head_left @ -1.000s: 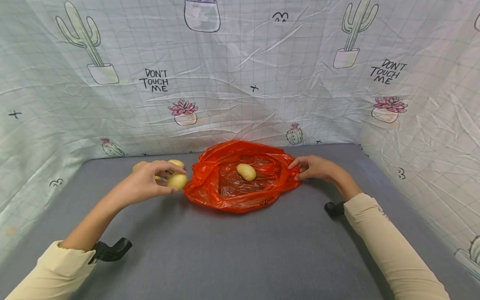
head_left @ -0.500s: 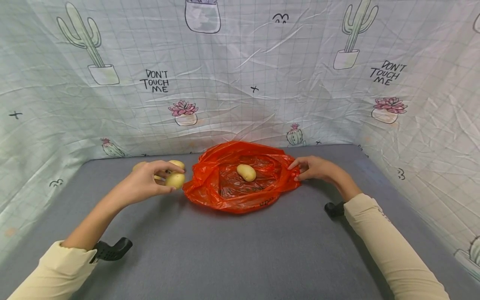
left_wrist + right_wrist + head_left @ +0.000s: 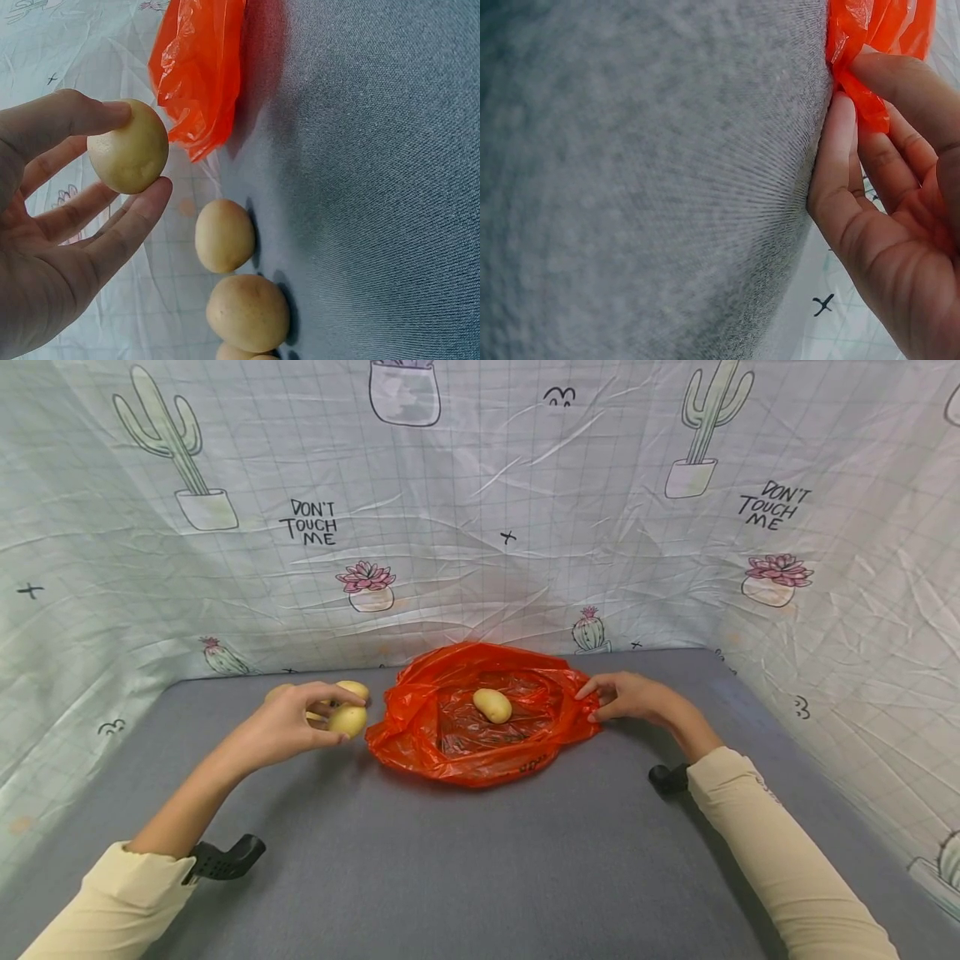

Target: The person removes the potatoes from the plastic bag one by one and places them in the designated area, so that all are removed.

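Between thumb and fingers my left hand [image 3: 283,724] pinches a yellow potato [image 3: 129,147], held up off the table just left of the bag. An open red plastic bag [image 3: 408,760] lies in the middle, its mouth spread wide. One potato [image 3: 492,705] rests inside it. At the bag's right edge, my right hand [image 3: 637,697] pinches a fold of the red plastic, which the right wrist view shows caught at the thumb and fingertips. Behind and below my left hand, more potatoes [image 3: 247,313] sit on the table; the hand partly hides them in the head view.
A grey cloth-covered table [image 3: 480,868] stretches in front of the bag. Behind it and along both sides hangs a pale curtain [image 3: 465,510] printed with cacti and lettering. A black wrist device [image 3: 228,857] is strapped at the left sleeve.
My left hand has shifted very slightly left, away from the bag, with the potato still in its grip. The right hand and the bag stay in place.
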The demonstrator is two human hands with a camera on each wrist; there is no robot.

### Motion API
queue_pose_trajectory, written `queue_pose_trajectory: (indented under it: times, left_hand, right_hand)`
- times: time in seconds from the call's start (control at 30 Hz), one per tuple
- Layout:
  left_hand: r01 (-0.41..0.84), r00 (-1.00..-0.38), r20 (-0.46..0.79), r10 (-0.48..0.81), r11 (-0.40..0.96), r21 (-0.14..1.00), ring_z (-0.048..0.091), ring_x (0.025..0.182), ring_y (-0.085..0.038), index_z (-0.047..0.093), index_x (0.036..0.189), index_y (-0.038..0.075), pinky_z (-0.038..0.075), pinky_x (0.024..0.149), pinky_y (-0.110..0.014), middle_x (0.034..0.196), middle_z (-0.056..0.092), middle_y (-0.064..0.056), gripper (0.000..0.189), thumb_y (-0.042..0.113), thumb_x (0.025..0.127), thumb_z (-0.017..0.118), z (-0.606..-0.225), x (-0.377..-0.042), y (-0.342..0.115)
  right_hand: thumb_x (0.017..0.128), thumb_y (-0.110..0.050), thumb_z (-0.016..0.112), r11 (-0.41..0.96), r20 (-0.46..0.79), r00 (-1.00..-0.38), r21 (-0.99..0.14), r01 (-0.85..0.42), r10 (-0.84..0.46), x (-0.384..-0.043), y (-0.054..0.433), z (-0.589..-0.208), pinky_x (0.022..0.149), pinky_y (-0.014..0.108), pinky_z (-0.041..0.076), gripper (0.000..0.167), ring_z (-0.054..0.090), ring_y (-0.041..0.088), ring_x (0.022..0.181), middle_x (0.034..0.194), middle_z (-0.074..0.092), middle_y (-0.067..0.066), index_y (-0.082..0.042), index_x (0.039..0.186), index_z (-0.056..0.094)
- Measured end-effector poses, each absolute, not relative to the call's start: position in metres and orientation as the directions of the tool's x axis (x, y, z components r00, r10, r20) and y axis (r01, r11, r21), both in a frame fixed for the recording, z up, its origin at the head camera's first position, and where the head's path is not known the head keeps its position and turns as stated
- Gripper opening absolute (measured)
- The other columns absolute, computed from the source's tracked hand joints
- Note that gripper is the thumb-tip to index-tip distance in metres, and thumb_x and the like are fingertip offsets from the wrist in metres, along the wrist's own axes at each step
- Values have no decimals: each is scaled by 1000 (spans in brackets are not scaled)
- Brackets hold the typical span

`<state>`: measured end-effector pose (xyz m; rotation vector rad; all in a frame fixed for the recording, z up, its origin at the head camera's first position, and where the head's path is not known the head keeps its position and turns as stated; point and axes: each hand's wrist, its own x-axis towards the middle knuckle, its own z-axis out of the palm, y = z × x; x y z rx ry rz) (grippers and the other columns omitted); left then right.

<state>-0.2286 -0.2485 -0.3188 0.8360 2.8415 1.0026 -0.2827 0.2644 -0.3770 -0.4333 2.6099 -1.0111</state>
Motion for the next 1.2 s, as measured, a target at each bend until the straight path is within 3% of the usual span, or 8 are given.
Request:
queue_pose_trajectory:
  times: [0.73, 1.0, 1.2]
  left_hand:
    - [470, -869, 158, 468, 686, 555, 70, 103, -39, 73, 120, 9, 59, 84, -50, 127, 66, -23, 43, 4, 79, 83, -331, -247, -258]
    - [485, -863, 164, 477, 694, 533, 68, 105, -42, 73, 119, 7, 57, 86, -55, 126, 66, -23, 42, 0, 78, 83, -333, -253, -259]
    - [492, -864, 182, 470, 709, 505, 67, 106, -42, 75, 118, 8, 54, 90, -59, 124, 68, -22, 43, -2, 77, 84, -334, -257, -260]
  right_hand:
    - [89, -7, 78, 691, -169, -905, -703, -167, -391, -281, 263, -375, 74, 30, 45, 39, 51, 20, 87, 96, 59, 8, 1, 125, 64]
    - [90, -10, 77, 707, -177, -904, -687, -170, -390, -283, 266, -375, 80, 31, 47, 39, 52, 23, 95, 110, 61, 13, 0, 126, 64]
    - [90, -9, 77, 704, -171, -901, -686, -182, -399, -283, 265, -375, 77, 31, 46, 39, 51, 22, 92, 105, 60, 12, 0, 126, 65]
